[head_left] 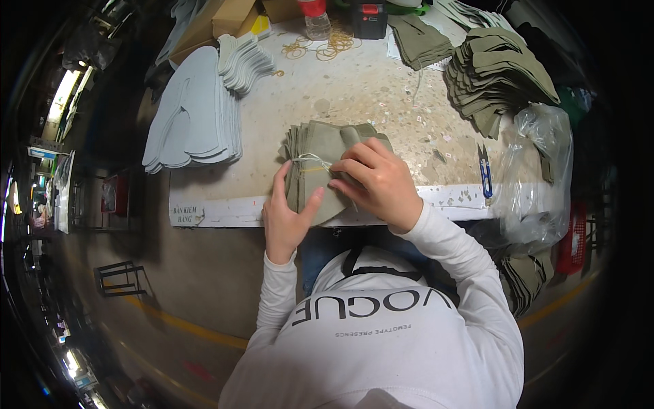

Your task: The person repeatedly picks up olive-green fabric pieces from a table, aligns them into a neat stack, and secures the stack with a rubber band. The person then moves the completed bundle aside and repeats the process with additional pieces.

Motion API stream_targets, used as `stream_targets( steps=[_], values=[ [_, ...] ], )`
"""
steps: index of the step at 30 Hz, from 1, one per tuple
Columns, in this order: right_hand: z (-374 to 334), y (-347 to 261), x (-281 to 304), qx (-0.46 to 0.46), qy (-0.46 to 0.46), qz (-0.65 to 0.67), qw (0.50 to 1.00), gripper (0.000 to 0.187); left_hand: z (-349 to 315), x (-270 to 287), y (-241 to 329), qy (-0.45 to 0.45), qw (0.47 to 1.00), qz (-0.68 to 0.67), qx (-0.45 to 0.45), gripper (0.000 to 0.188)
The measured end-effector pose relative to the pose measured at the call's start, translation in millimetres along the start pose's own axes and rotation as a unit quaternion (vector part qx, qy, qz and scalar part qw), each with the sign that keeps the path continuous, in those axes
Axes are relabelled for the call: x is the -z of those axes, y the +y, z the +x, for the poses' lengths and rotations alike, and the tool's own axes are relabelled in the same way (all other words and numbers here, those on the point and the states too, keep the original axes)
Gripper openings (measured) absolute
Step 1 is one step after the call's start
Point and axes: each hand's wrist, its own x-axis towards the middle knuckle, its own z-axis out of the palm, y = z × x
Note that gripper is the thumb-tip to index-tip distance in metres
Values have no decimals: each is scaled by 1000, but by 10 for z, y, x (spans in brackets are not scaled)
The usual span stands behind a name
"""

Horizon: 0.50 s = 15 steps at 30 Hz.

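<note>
A bundle of olive fabric pieces (320, 194) lies at the table's near edge in front of me. White string (308, 157) runs across its upper part, and a thin yellowish band shows just below. With fingers along the left edge and thumb on top, my left hand (285, 219) grips the bundle. Above the fabric, my right hand (383, 180) is closed, its fingertips pinching the string near the middle of the bundle. A rolled fold of olive cloth rises beside the right fingers. The exact grip of the right fingertips is partly hidden.
Light grey fabric stacks (194, 116) stand at left, larger olive stacks (501, 71) at far right. Blue-handled thread snips (486, 178) lie by a clear plastic bag (545, 170). Rubber bands (334, 45), a bottle (317, 24) and a black case (369, 22) sit at the back.
</note>
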Motion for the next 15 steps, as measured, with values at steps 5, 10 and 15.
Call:
stream_targets(
  steps=[5,10,15],
  values=[
    [-56,-15,1,-26,-24,-1,999,17,-123,-57,59,34,997,34,-59,78],
    [-45,11,64,-94,-95,128,983,11,-67,-77,60,45,995,31,-87,81],
    [27,84,15,-210,-184,349,894,10,-1,-111,80,31,996,43,-78,83]
  ],
)
